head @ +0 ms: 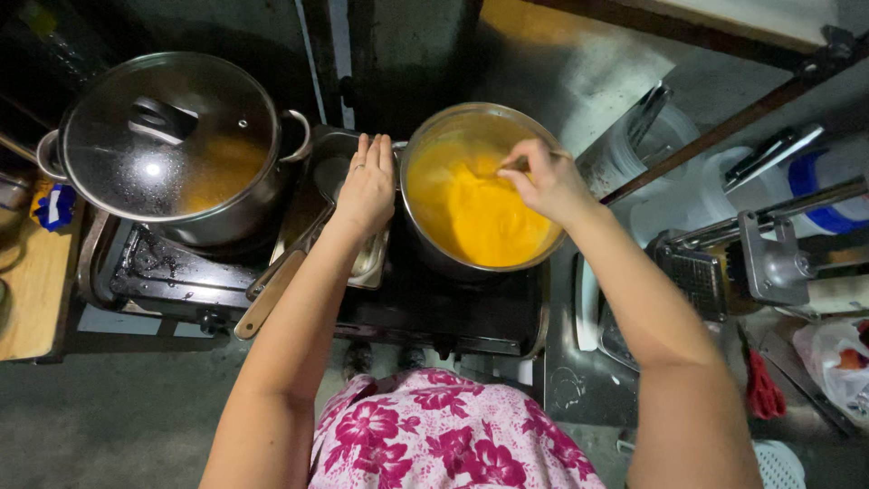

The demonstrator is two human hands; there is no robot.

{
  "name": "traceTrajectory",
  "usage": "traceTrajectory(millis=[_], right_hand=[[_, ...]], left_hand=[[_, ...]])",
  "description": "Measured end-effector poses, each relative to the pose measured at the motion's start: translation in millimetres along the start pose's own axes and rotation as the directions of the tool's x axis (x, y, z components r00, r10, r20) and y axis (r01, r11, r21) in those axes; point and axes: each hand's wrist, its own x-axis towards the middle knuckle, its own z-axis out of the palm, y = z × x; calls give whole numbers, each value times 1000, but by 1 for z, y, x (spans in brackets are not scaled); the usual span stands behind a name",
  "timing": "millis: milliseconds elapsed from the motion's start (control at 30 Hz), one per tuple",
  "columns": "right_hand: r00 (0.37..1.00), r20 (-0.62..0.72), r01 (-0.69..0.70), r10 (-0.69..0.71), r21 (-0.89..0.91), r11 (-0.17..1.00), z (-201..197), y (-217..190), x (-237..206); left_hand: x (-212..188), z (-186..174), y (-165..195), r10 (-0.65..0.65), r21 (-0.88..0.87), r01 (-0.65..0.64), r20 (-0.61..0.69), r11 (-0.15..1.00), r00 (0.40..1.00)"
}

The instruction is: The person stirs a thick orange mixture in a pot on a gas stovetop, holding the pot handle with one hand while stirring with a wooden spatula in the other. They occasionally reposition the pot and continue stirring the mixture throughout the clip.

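A steel pot (425, 145) full of thick yellow-orange mixture (484, 217) stands on the right side of a black stove (181, 272). My right hand (546, 179) is over the pot's far right side, fingers pinched on a thin utensil handle (509, 169) that dips into the mixture. My left hand (367, 186) lies flat, fingers together, against the pot's left rim, holding nothing.
A larger pot with a glass lid (167, 136) sits on the left burner. A small metal tray (362, 263) and a wooden-handled utensil (272, 294) lie between the pots. A metal rack with kitchen tools (724, 263) stands to the right, a wooden board (32, 290) to the left.
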Motion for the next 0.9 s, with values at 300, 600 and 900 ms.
traceTrajectory(millis=[300, 600, 900], right_hand=[[985, 155, -84, 76, 48, 995, -41, -55, -60], [992, 91, -100, 92, 94, 990, -37, -74, -64], [991, -96, -102, 96, -62, 993, 19, -15, -14]], left_hand=[[-3, 0, -3, 24, -11, -24, -20, 1000, 1000], [-5, 0, -13, 28, -20, -29, -59, 999, 998], [-8, 3, -24, 26, 22, -25, -47, 999, 999]])
